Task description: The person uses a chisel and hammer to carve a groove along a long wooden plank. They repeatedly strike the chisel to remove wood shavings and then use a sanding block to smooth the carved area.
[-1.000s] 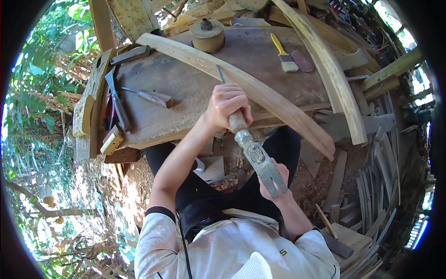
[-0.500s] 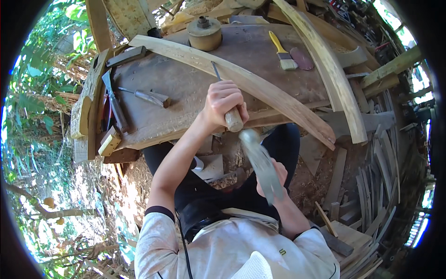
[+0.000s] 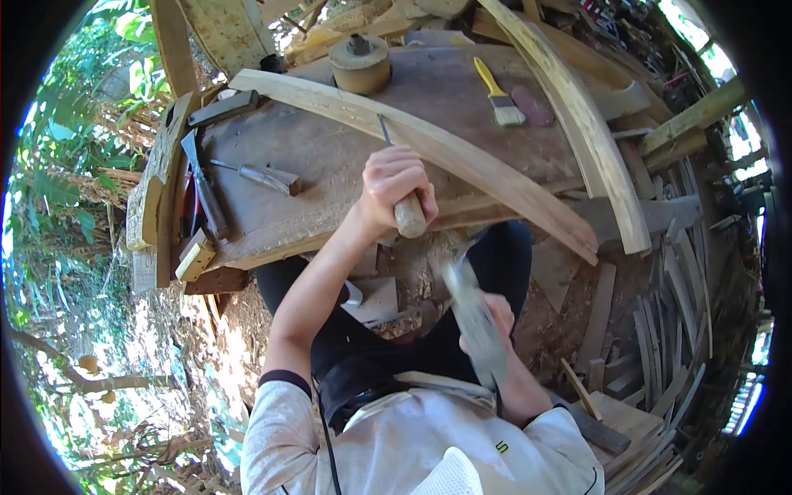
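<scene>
A wide wooden desk is spreading in front of both hands. Across it a long curved board is lying, passing just beyond the left hand and sloping down to the far right of it. A hammer, its head blurring, is resting in the right hand, whose fingers are curling around a handle mostly hidden by the head. A chisel is sitting in the left hand, which is closing in a firm fist around its wooden grip; the thin blade is pointing forward onto the board. The hands are holding apart, and the hammer is hanging clear of the chisel's butt. A wooden-handled tool is lying left of the left hand, and a yellow-handled brush is lying ahead and right.
</scene>
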The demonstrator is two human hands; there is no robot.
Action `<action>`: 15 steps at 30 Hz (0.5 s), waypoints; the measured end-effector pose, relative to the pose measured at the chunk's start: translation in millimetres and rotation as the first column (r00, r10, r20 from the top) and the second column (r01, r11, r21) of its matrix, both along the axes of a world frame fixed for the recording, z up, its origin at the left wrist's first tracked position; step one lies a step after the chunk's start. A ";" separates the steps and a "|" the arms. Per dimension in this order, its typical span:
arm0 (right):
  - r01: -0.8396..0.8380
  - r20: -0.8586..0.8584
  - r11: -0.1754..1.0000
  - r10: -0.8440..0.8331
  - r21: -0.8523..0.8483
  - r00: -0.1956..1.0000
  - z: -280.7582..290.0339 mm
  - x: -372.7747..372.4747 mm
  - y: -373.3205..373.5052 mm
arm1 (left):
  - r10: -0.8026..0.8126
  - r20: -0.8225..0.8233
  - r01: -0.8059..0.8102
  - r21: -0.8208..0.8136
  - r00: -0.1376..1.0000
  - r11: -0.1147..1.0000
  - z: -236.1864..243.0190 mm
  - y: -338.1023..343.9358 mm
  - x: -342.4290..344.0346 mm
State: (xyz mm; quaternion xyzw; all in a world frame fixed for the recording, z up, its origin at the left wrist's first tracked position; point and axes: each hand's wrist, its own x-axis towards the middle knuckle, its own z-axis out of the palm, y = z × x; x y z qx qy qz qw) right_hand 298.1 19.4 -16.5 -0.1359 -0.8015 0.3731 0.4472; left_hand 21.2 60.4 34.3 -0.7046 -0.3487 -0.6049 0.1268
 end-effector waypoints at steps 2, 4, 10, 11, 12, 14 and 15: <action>-0.123 -0.207 0.991 0.133 0.059 0.969 -5.6 -4.2 -5.0 | -0.009 -0.018 0.009 0.000 1.000 1.000 -4.8 2.6 3.1; -0.018 0.056 0.999 0.020 -0.028 0.998 5.8 -4.5 -6.5 | -0.044 -0.045 0.044 -0.007 0.998 0.999 -5.7 4.4 2.4; 0.025 -0.051 0.987 -0.034 -0.160 0.998 20.2 3.2 16.2 | 0.028 0.049 -0.030 0.037 0.998 0.999 -1.6 1.8 -2.7; 0.063 -0.056 0.981 -0.074 -0.183 0.996 29.9 1.2 24.3 | 0.027 0.049 -0.030 0.060 0.998 0.998 -1.6 3.8 -3.7; 0.117 -0.021 0.965 -0.125 -0.234 0.992 37.0 1.4 31.9 | 0.019 0.093 -0.026 0.076 0.995 0.997 -2.1 3.6 -4.8; 0.271 0.150 0.903 -0.233 -0.333 0.961 53.3 -1.8 47.1 | 0.001 0.176 -0.020 0.107 0.984 0.994 -2.5 1.1 -11.9; 0.350 0.283 0.881 -0.263 -0.320 0.922 64.5 -5.7 56.8 | -0.011 0.232 -0.017 0.119 0.973 0.993 -2.7 -1.9 -16.3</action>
